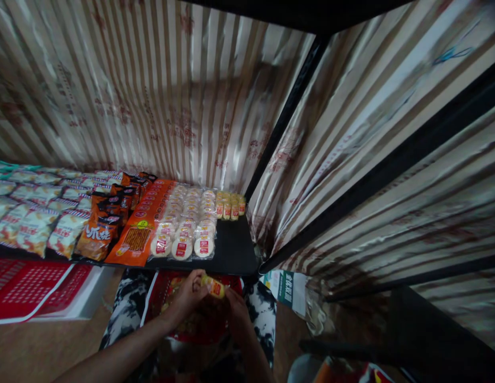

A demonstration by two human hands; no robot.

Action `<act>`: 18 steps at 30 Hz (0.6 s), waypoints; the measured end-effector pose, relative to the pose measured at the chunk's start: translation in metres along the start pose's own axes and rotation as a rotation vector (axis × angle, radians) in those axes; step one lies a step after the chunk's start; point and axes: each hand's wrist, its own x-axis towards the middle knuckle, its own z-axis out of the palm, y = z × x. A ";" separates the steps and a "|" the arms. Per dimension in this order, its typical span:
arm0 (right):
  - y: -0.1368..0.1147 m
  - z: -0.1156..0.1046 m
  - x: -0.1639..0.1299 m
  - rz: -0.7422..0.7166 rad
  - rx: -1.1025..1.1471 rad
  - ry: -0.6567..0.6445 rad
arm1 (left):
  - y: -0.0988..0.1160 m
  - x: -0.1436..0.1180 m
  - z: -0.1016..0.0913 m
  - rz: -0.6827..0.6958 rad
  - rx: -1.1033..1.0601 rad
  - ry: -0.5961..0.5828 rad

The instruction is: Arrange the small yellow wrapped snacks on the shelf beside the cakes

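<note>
— Packet [214,288]: what is it like to hold, and where is it?

— It sits just below the front edge of the black shelf [235,250], over the red basket [199,324] on my lap. My left hand [188,296] pinches it at one end with fingertips closed on it. I judge it light, a small yellow wrapper with a red label, slick film outside and something soft or crumbly within, so I would hold it by the ends and not squeeze the middle

— And your right hand [236,306]?

— Curled just beside the packet, below it. Whether it touches the wrapper or grips something in the basket I cannot tell; the fingers are in shadow

— What else is hard to see?

— The basket's contents are dark and mostly hidden by my hands. A row of yellow packets [230,205] stands at the back of the shelf beside the round cakes [187,226]; they look like mine, though the print is too small to read. The lower right corner is blurred and cut off
</note>
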 end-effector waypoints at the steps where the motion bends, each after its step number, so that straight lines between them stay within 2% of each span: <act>1: 0.000 0.000 -0.001 0.019 0.031 0.003 | 0.004 0.000 0.002 0.010 0.026 -0.005; 4: 0.004 0.003 0.001 0.047 0.089 0.011 | 0.015 0.000 0.006 0.040 0.126 -0.006; 9: 0.012 0.004 0.010 0.030 0.048 0.033 | 0.030 0.007 0.009 0.089 0.290 0.000; 13: 0.004 -0.003 0.015 -0.096 -0.124 0.043 | 0.039 0.018 0.011 0.128 0.359 -0.001; 18: -0.013 -0.009 0.019 -0.347 -0.479 0.189 | 0.047 0.034 0.019 0.157 0.502 -0.017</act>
